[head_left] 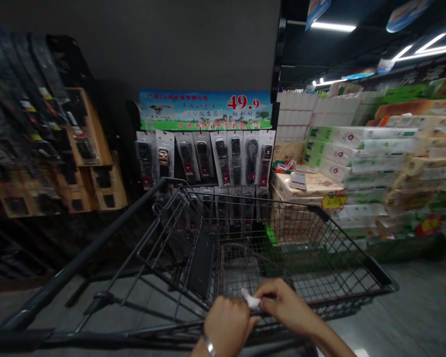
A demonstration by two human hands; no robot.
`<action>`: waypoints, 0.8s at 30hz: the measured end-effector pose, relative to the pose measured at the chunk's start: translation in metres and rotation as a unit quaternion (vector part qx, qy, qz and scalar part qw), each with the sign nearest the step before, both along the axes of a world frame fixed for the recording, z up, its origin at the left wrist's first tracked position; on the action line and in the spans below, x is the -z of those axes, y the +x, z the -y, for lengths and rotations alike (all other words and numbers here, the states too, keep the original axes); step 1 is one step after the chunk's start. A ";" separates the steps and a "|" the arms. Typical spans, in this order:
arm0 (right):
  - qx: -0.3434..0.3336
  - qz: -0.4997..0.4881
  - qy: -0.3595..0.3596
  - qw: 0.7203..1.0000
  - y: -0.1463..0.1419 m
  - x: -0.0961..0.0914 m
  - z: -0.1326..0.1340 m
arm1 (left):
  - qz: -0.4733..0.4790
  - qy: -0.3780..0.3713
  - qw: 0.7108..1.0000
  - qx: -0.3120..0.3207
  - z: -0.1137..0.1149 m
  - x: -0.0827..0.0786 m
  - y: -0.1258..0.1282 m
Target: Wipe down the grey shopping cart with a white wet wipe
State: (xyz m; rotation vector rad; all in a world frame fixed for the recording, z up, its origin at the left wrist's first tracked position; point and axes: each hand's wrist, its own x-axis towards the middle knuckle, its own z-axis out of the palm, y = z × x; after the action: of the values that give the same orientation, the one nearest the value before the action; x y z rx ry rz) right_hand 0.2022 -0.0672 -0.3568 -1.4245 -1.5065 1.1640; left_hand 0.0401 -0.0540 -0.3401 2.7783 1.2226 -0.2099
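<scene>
My left hand [227, 325], with a silver bracelet at the wrist, is closed above the near side rim of a dark metal shopping cart [342, 300]. Beside it, my right hand [282, 303] pinches a small crumpled white tissue [251, 299] between thumb and fingers. The tissue lies between the two hands and touches the closed fingers of the left one, which hide part of it. Below the hands runs the wire side of the cart; whether either hand rests on it I cannot tell.
Packaged belts [223, 153] hang on a rack beneath a price sign [206, 110] marked 49.9. More belts and wooden display blocks [89, 126] fill the left. Stacked tissue packs [375, 148] stand at right. A folding flap [201, 260] sits inside the cart, whose handle [18, 339] extends lower left.
</scene>
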 end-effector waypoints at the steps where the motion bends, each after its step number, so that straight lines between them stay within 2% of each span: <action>1: -0.005 -0.012 0.013 1.000 0.000 0.000 0.002 | 0.010 0.009 1.000 0.002 0.000 0.000 -0.001; 4: -0.037 -0.046 0.019 0.998 0.005 -0.001 0.005 | 0.031 0.041 0.999 0.015 -0.001 0.003 -0.008; 9: -0.054 -0.016 0.039 0.998 0.029 -0.001 0.009 | 0.054 0.097 0.994 0.025 -0.005 0.013 -0.039; 12: -0.029 0.033 0.070 0.997 0.044 0.003 0.013 | 0.049 0.123 0.991 0.019 -0.005 0.018 -0.058; 14: 0.007 0.076 0.121 0.990 0.046 0.004 0.017 | 0.053 0.140 0.989 0.016 -0.005 0.021 -0.065; 17: 0.022 0.107 0.232 0.967 0.032 0.005 0.020 | 0.074 0.163 0.984 0.009 -0.003 0.026 -0.066; 20: -0.019 0.096 0.336 0.937 0.004 0.007 0.022 | 0.094 0.183 0.979 0.006 -0.002 0.030 -0.065; 22: -0.040 0.099 0.368 0.924 -0.011 0.010 0.023 | 0.100 0.192 0.976 0.009 -0.002 0.034 -0.066; 24: -0.046 0.112 0.357 0.926 -0.020 0.013 0.024 | 0.103 0.198 0.975 0.014 -0.003 0.038 -0.069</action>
State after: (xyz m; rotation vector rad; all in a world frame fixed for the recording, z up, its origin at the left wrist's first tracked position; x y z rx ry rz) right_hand 0.1817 -0.0917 -0.3694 -0.9996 -1.9068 0.4079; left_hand -0.0288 -0.0514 -0.3779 3.0433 1.2939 0.3512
